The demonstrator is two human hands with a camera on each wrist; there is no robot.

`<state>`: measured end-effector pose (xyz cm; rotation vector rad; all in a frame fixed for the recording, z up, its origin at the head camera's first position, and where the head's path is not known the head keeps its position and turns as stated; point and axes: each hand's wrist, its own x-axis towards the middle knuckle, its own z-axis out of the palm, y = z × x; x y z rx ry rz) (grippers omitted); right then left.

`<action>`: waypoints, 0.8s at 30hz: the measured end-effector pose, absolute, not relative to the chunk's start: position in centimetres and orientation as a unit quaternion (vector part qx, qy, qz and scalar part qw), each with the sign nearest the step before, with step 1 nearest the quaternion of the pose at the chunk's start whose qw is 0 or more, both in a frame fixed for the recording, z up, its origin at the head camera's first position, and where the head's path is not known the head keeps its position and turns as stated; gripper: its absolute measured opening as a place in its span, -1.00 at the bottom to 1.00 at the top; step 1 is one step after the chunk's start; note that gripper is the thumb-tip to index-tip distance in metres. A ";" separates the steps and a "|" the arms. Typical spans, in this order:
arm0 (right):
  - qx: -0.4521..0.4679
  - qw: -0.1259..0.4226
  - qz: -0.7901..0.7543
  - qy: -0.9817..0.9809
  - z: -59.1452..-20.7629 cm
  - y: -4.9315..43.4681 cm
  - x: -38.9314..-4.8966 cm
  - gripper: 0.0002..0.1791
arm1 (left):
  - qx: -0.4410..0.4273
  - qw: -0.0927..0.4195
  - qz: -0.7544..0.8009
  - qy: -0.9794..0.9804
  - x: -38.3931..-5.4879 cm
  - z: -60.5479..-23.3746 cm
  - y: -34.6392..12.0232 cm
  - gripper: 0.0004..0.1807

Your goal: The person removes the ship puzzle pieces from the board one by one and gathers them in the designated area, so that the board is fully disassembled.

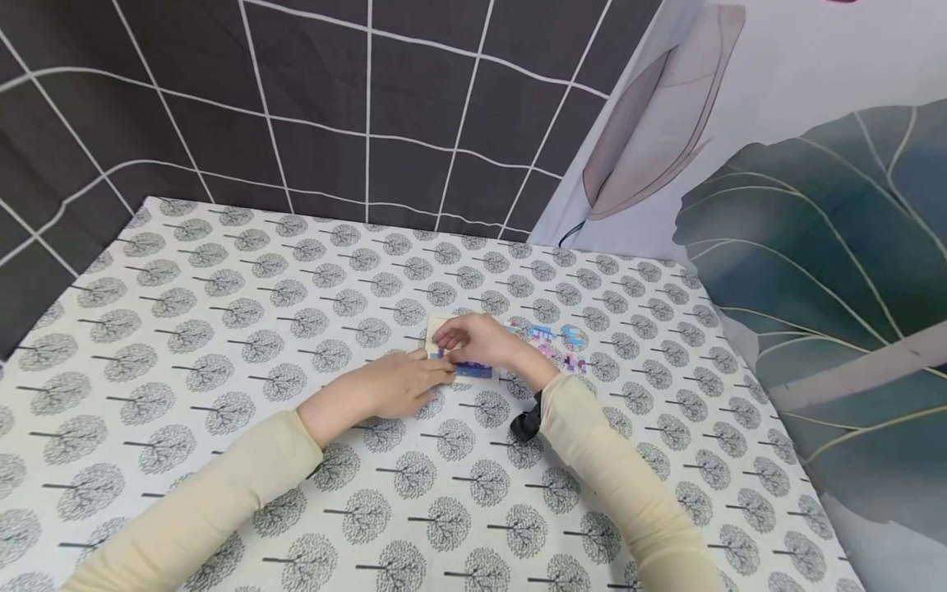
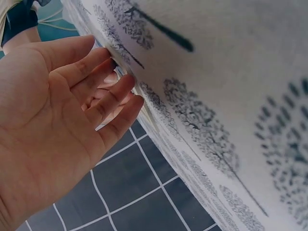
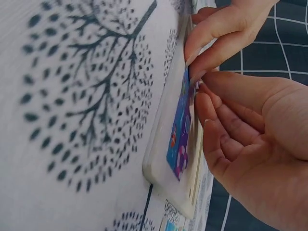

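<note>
A thin cream puzzle board (image 1: 438,326) lies flat on the table, with joined blue and purple puzzle pieces (image 3: 178,139) along its near part. My left hand (image 1: 405,383) reaches in from the left, its fingers fairly straight, fingertips touching the pieces at the board's left side. From the right, my right hand (image 1: 477,339) bends over the board. In the right wrist view, the right hand's thumb and forefinger pinch a small purple piece (image 3: 196,86) at the edge of the joined pieces; their tips mostly hide it. The left wrist view shows mainly the left palm (image 2: 53,115).
Several loose colourful puzzle pieces (image 1: 543,333) lie on the tree-print tablecloth (image 1: 414,477) to the right of the board. A dark checked curtain (image 1: 311,99) hangs behind the table, and a leaf-print curtain (image 1: 829,271) hangs at the right.
</note>
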<state>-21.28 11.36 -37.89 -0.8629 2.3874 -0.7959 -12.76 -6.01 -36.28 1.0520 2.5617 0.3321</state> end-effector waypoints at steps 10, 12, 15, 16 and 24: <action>-0.295 0.277 -0.248 0.880 -37.5 10.4 -21.7 -0.71 | 0.374 0.164 0.114 0.906 -12.5 -36.7 -6.2 -0.49; -0.298 0.281 -0.242 0.880 -37.4 10.5 -21.8 -0.74 | 0.377 0.160 0.113 0.905 -12.5 -36.8 -6.2 -0.49; -0.306 0.282 -0.240 0.877 -37.3 10.7 -21.8 -0.77 | 0.380 0.157 0.112 0.905 -12.5 -36.8 -6.2 -0.49; -0.312 0.281 -0.242 0.875 -37.3 10.8 -21.8 -0.78 | 0.379 0.158 0.112 0.905 -12.5 -36.9 -6.2 -0.49; -0.360 0.259 -0.276 0.853 -37.9 11.5 -21.8 -0.82 | 0.379 0.160 0.098 0.906 -12.6 -36.8 -6.0 -0.49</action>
